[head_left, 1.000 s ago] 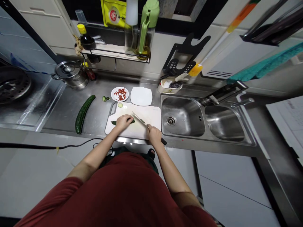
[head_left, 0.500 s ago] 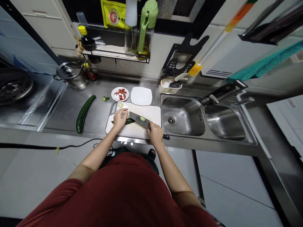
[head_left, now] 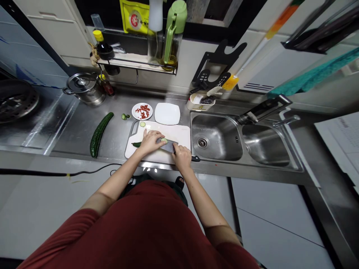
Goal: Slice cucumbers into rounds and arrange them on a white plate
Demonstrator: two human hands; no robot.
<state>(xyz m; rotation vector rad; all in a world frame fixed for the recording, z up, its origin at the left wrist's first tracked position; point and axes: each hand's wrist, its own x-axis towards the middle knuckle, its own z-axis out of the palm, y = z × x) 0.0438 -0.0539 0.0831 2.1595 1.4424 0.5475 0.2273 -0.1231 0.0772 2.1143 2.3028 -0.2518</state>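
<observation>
My right hand [head_left: 183,157] is closed round the black handle of a kitchen knife [head_left: 169,146], whose broad blade lies tilted over the white cutting board [head_left: 179,131]. At the blade, my left hand [head_left: 150,142] has its thumb and fingertips on a pale green cucumber slice [head_left: 164,140], pinching it. Under that hand is a piece of cucumber [head_left: 136,144]; only its dark green left end shows. Another cucumber slice [head_left: 143,124] lies at the board's upper left corner.
A whole cucumber [head_left: 100,135] lies left of the board. Behind it are cucumber ends [head_left: 125,116], a plate of chopped red pieces [head_left: 142,111] and a white square plate [head_left: 167,113]. On the right is a double sink [head_left: 216,136]; a lidded pot [head_left: 85,89] stands back left.
My left hand has moved right, off the cucumber piece's left part and onto the slice at the blade. The knife blade has turned flatter and shifted slightly; my right hand still grips it.
</observation>
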